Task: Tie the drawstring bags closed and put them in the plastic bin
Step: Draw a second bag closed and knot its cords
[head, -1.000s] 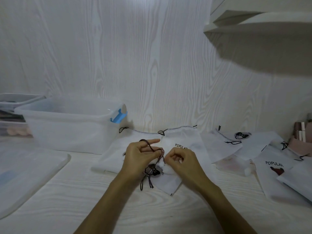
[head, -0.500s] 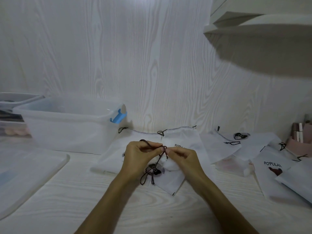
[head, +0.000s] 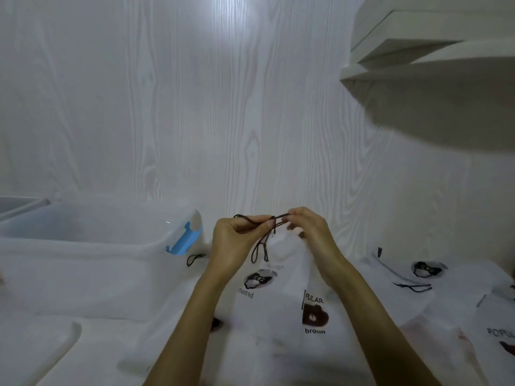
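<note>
A white drawstring bag (head: 281, 254) with a bear print hangs lifted above the table, its neck gathered. My left hand (head: 234, 240) pinches the dark drawstring (head: 263, 247) on the left, and my right hand (head: 309, 232) pinches it on the right, fingertips nearly touching; loose cord ends dangle between them. A second white bag (head: 315, 316) printed "POPULAR broun" lies flat under my wrists. The clear plastic bin (head: 92, 246) with a blue latch stands to the left of my hands.
More white drawstring bags (head: 418, 277) lie spread over the right side of the table. A clear lid (head: 41, 349) rests at the front left. A white shelf (head: 434, 59) juts out at the upper right. The wood-grain wall stands close behind.
Both hands have risen off the table, lifting the bag by its cord, and the cord is pulled tighter between the fingertips. The view has moved closer.
</note>
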A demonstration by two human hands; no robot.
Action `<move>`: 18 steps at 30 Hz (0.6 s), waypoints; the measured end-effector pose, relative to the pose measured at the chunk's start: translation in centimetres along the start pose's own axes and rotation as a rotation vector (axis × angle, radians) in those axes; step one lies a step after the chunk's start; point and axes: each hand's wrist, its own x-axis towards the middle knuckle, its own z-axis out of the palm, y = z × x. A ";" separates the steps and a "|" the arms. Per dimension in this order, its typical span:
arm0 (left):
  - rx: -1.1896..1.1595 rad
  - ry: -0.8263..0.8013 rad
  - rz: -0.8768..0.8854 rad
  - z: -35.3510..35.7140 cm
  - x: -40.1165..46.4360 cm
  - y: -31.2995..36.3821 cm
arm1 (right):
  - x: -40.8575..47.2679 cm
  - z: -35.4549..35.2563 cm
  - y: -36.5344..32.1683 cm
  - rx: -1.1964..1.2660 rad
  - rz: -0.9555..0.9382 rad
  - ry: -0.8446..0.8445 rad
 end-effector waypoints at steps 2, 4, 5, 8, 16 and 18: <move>0.003 -0.004 -0.005 0.1 0.9 -0.2 | 1.0 0.2 -0.4 0.354 0.175 -0.136; -0.003 0.011 -0.017 -0.4 1.1 -0.1 | 0.8 0.0 -0.8 0.578 0.257 -0.278; -0.002 0.013 -0.025 -0.5 1.3 -0.3 | 1.0 -0.4 -0.6 0.604 0.253 -0.301; 0.057 -0.030 -0.032 -1.1 1.3 -0.4 | 1.7 -1.4 0.2 0.182 0.141 -0.158; 0.264 -0.170 0.004 -2.0 1.3 -0.4 | 1.8 -5.3 0.5 -0.944 0.033 0.191; 0.294 -0.199 0.021 -1.7 1.2 -0.3 | 1.8 -5.5 -0.6 -0.840 -0.042 0.137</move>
